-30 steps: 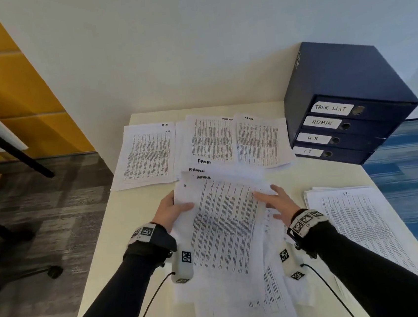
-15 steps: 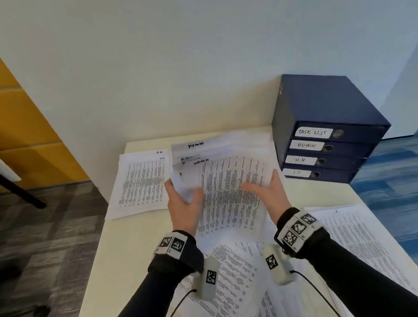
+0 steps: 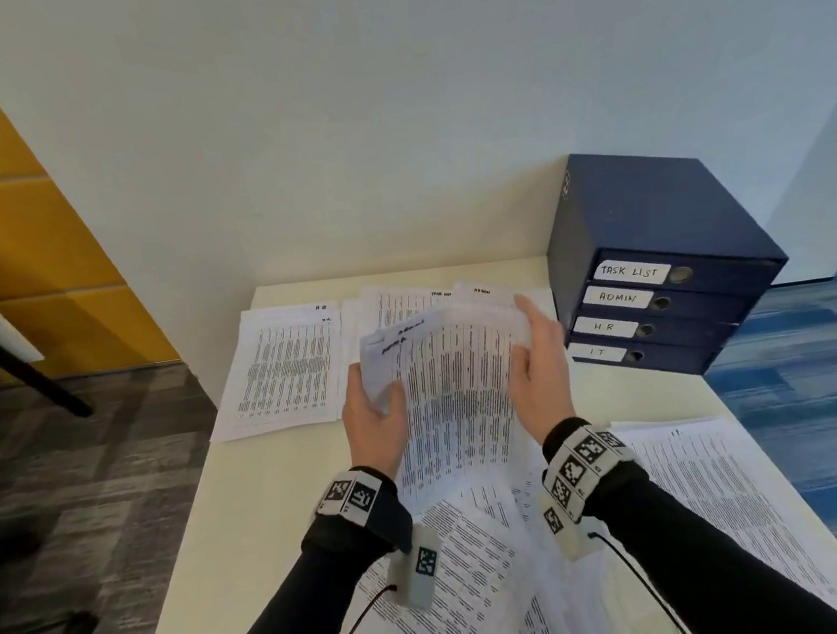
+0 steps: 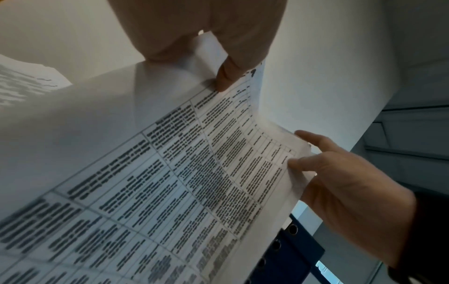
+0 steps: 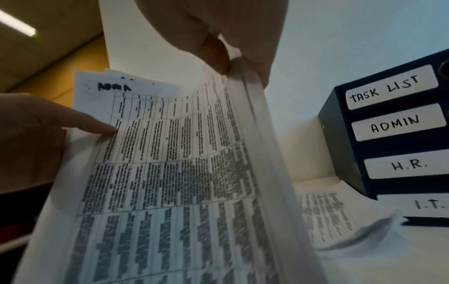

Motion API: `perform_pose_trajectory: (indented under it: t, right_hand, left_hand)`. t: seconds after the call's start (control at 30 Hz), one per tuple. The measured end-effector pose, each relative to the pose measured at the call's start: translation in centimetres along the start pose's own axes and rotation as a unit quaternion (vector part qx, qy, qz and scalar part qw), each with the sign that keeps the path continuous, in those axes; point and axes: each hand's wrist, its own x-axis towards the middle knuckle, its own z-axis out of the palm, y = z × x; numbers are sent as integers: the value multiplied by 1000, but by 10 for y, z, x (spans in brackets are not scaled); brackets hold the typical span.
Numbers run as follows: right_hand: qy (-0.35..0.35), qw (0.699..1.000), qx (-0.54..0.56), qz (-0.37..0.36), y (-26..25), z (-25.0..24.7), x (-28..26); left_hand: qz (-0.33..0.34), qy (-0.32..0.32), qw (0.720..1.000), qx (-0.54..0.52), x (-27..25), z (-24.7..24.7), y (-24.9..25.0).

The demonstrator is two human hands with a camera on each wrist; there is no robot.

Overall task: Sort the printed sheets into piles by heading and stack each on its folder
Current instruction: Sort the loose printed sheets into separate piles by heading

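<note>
Stacked folders (image 3: 662, 301) at table's (image 3: 231, 517) far right, sorted piles (image 3: 285, 369) far left, loose sheets (image 3: 466, 595) nearest.

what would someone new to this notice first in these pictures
First, the bundle of white printed sheets held up over the cream table, the left hand gripping one side and the right hand the other. Next, the dark blue stack of folders at the table's far right, labelled TASK LIST, ADMIN, H.R. and I.T.

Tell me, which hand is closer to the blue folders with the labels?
The right hand. It grips the held sheets right beside the blue folders. The left hand holds the sheets' far side, farther away.
</note>
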Motion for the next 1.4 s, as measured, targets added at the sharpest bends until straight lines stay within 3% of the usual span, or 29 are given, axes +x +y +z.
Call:
perform_pose_trajectory:
  t: [0.1,0.23,0.33,0.5,0.7,0.83,0.93,1.13,1.23,1.4]
  right_hand:
    - [41,993,92,68,4,-5,8]
    - [-1,942,233,244,21,-2,3]
    - [-26,914,276,297,22,5,1]
    - [-34,916,269,294,13,11,5]
    - [-28,902,259,345,15,25,1]
    - [-28,908,254,333,16,21,8]
    - [-50,919,236,312,13,30,5]
    - [-9,943,233,239,2,25,16]
    - [-20,935,228,270,17,30,5]
    - [-86,919,137,359,56,50,-19]
  left_hand:
    - [8,-1,1000,-3,5,-3,-6]
    - [-32,-31,999,12,-1,-4,-13]
    - [-51,-23,998,-12,6,-4,-19]
    - [-40,-2,998,-41,12,0,-24]
    - [-57,26,995,-84,12,-3,-21]
    - [-75,22,995,-61,23,-4,-21]
    - [-45,27,997,-62,24,2,-19]
    - [-1,26,997,-77,30,10,-15]
    - [-8,16,999,-46,27,11,-32]
    - [-110,-7,993,42,26,12,-88]
